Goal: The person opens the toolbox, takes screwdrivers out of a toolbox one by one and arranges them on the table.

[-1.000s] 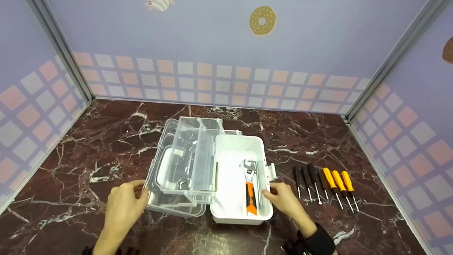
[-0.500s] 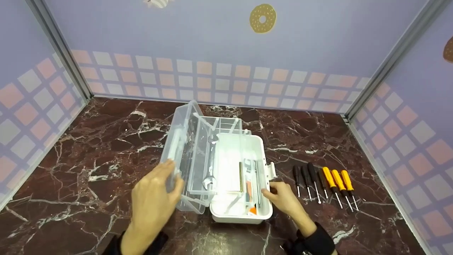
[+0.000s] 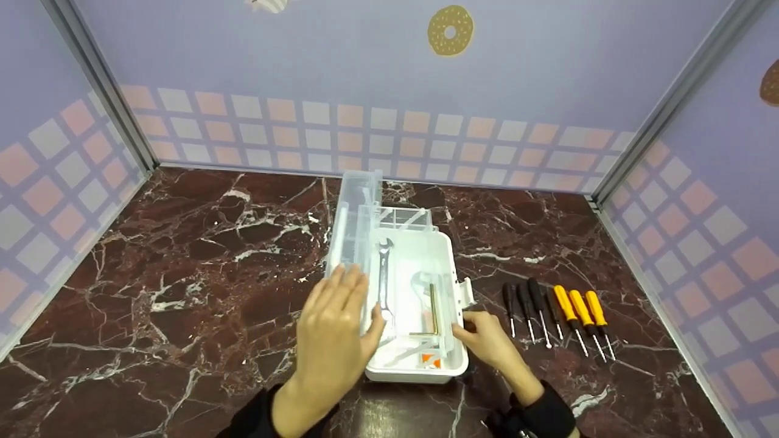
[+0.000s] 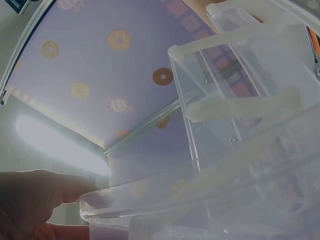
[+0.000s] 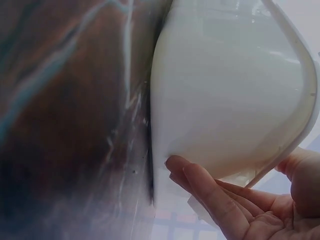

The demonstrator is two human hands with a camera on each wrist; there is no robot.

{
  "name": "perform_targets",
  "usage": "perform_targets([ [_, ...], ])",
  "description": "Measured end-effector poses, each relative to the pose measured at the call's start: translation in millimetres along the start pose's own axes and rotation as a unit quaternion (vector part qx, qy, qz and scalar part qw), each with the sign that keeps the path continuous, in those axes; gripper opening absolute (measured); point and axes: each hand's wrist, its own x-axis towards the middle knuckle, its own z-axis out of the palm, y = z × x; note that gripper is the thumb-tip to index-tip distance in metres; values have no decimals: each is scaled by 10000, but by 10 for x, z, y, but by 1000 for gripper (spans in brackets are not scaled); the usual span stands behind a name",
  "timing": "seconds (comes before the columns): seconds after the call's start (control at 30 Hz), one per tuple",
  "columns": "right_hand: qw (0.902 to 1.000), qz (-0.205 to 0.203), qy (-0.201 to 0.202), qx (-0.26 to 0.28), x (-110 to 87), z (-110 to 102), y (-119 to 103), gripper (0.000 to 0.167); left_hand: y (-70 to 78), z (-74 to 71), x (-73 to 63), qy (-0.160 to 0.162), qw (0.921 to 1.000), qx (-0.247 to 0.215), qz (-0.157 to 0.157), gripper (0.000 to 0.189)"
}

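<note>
A white toolbox (image 3: 414,378) with a clear hinged lid (image 3: 359,194) and linked clear trays (image 3: 406,218) stands at mid-table. My left hand (image 3: 331,340) presses the lid's near end with straight fingers, thumb spread to its inner side; the lid stands nearly upright. My right hand (image 3: 490,340) grips the toolbox's right wall, thumb over the rim and fingers outside. In the trays lie a silver wrench (image 3: 384,274) and a gold L-shaped hex key (image 3: 433,310). Beneath them, the adjustable wrench's orange handle (image 3: 431,360) shows in part; its head is blurred through plastic.
Right of the toolbox lie several black-handled screwdrivers (image 3: 535,292) and 3 yellow-handled screwdrivers (image 3: 581,307) in a row. A white latch (image 3: 465,293) sticks out from the toolbox's right side. Purple patterned walls (image 3: 389,73) enclose the dark marble table (image 3: 182,274).
My left hand has moved right, swinging the lid up from lying back at the left. The trays have shifted right over the base. My right hand has kept its grip on the toolbox wall.
</note>
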Motion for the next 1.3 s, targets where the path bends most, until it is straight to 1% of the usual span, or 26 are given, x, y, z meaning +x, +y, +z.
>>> perform_targets([
  [0.1, 10000, -43, -18, -5, 5, -11, -1, 8, 68, 44, 16, -47, 9999, 54, 155, 30],
  [0.2, 9999, -40, -138, -35, 8, -42, -9, 8, 121, 86, 30, 26, 9995, 122, 295, 30],
  [0.3, 9994, 137, -321, 81, 14, -122, -53, 10, 162, 122, 34, 156, 9988, 216, 415, 30],
  [0.4, 9987, 400, -241, 209, 42, -267, -184, 19, 191, 145, 29, 210, 9982, 311, 472, 31],
  [0.47, 9983, 475, -84, 321, 76, -386, -309, 27, 209, 154, 29, 185, 9980, 353, 483, 31],
  [0.53, 9989, 340, 138, 307, 122, -506, -456, 29, 227, 165, 32, 136, 9981, 348, 480, 32],
  [0.63, 9988, -67, 345, 336, 195, -650, -682, 25, 254, 186, 37, 64, 9981, 350, 510, 32],
  [0.73, 9977, -432, 414, 326, 268, -730, -905, 23, 280, 215, 30, 30, 9976, 391, 575, 32],
  [0.9, 9968, -703, 192, 337, 375, -733, -1192, 25, 318, 257, 20, -34, 9960, 571, 691, 33],
  [1.0, 9969, -698, 69, 343, 421, -702, -1288, 26, 342, 278, 17, -99, 9946, 711, 746, 34],
  [1.1, 9975, -575, -84, 398, 453, -664, -1327, 25, 369, 299, 13, -146, 9933, 820, 799, 34],
  [1.2, 9976, -489, -197, 455, 474, -623, -1318, 22, 394, 316, 3, -202, 9923, 860, 873, 35],
  [1.3, 9975, -497, -177, 480, 483, -593, -1293, 20, 404, 323, -7, -261, 9917, 711, 1035, 38],
])
